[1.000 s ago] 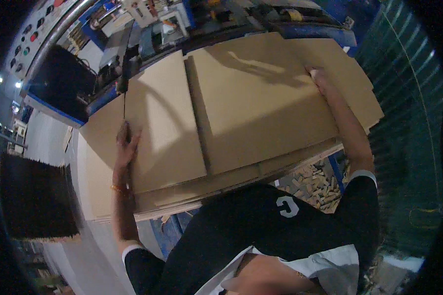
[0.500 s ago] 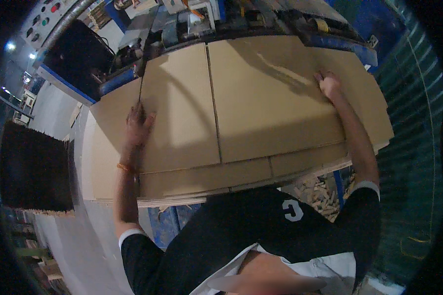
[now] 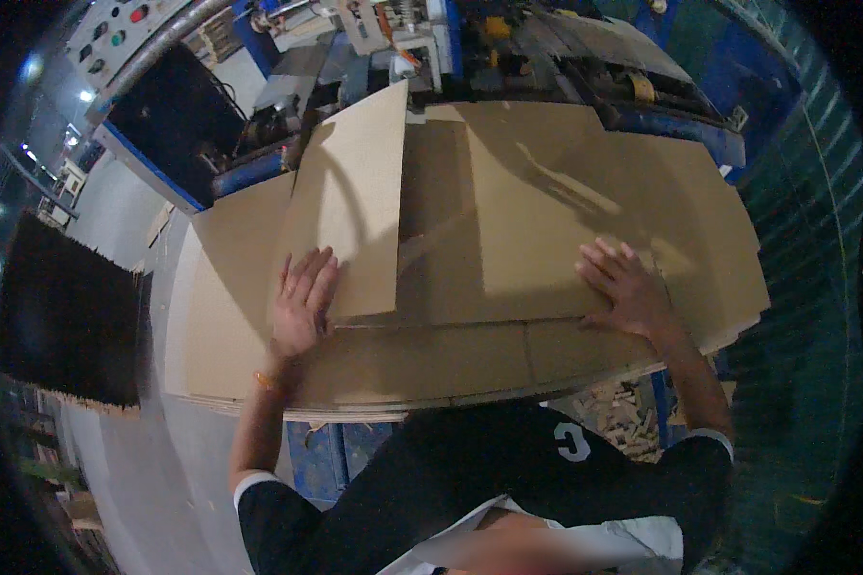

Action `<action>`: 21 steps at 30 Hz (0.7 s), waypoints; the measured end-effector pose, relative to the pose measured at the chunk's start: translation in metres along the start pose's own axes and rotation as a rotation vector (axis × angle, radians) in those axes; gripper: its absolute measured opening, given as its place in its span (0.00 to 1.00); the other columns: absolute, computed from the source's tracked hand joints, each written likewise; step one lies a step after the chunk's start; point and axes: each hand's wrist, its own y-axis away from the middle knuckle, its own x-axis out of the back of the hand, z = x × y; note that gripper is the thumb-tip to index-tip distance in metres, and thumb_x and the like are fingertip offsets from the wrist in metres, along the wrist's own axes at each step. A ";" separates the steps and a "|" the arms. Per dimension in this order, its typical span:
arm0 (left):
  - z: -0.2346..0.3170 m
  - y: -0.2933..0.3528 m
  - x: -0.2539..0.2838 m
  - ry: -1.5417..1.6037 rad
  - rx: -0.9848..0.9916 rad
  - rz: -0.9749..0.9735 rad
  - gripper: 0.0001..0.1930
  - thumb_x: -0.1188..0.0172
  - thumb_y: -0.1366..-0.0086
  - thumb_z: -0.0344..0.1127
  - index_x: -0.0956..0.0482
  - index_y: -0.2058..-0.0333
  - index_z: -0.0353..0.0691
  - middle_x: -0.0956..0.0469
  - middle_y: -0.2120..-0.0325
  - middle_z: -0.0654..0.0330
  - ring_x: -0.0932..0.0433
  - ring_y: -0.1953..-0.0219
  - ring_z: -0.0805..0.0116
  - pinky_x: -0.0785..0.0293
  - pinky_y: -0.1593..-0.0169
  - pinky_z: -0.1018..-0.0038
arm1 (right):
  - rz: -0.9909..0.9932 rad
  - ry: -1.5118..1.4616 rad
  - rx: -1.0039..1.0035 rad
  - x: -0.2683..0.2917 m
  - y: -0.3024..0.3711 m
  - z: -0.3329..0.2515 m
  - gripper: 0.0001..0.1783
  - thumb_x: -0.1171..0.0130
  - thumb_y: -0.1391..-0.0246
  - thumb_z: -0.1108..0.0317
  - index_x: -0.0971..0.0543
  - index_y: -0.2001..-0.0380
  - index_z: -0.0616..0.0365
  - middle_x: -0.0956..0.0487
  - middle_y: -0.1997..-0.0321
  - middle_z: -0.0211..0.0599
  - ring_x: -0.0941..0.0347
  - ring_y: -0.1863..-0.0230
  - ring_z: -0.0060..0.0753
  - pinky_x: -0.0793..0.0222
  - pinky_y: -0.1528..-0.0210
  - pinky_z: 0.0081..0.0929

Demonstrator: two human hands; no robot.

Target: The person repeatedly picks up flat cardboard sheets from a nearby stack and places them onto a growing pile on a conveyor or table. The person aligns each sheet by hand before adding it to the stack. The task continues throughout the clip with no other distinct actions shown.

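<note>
One plain tan cardboard flap [image 3: 353, 206] tilts slightly upward

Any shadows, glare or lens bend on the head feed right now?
Head view: shadows cross the cardboard; lamps glare at left; the cardboard's near edge looks bowed; picture corners go black; left hand and right hand look fairly clear.

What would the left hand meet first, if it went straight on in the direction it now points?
The left hand would probably meet the pale cardboard panel directly ahead of it; whether it already touches this panel is hard to tell. Past the panel's far edge comes the machine.
</note>
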 end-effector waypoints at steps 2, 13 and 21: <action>-0.011 0.000 -0.004 -0.018 -0.009 -0.007 0.35 0.42 0.58 0.33 0.35 0.45 0.41 0.36 0.44 0.55 0.36 0.43 0.58 0.48 0.38 0.54 | 0.027 0.028 0.057 -0.002 -0.009 0.000 0.44 0.38 0.67 0.38 0.31 0.47 0.51 0.37 0.39 0.38 0.46 0.36 0.44 0.53 0.36 0.47; -0.044 -0.073 -0.070 -0.069 -0.083 0.084 0.27 0.49 0.46 0.33 0.36 0.44 0.46 0.33 0.47 0.58 0.32 0.47 0.60 0.39 0.41 0.59 | 0.076 -0.256 -0.367 -0.044 -0.074 0.089 0.30 0.42 0.55 0.46 0.27 0.50 0.49 0.34 0.40 0.35 0.38 0.43 0.50 0.42 0.41 0.42; -0.010 -0.089 -0.080 -0.235 0.463 -0.121 0.40 0.42 0.46 0.52 0.48 0.38 0.46 0.43 0.42 0.48 0.45 0.39 0.51 0.50 0.40 0.47 | 0.299 -0.049 -0.223 -0.089 -0.183 0.115 0.23 0.51 0.45 0.54 0.28 0.49 0.51 0.36 0.41 0.50 0.38 0.43 0.53 0.40 0.43 0.39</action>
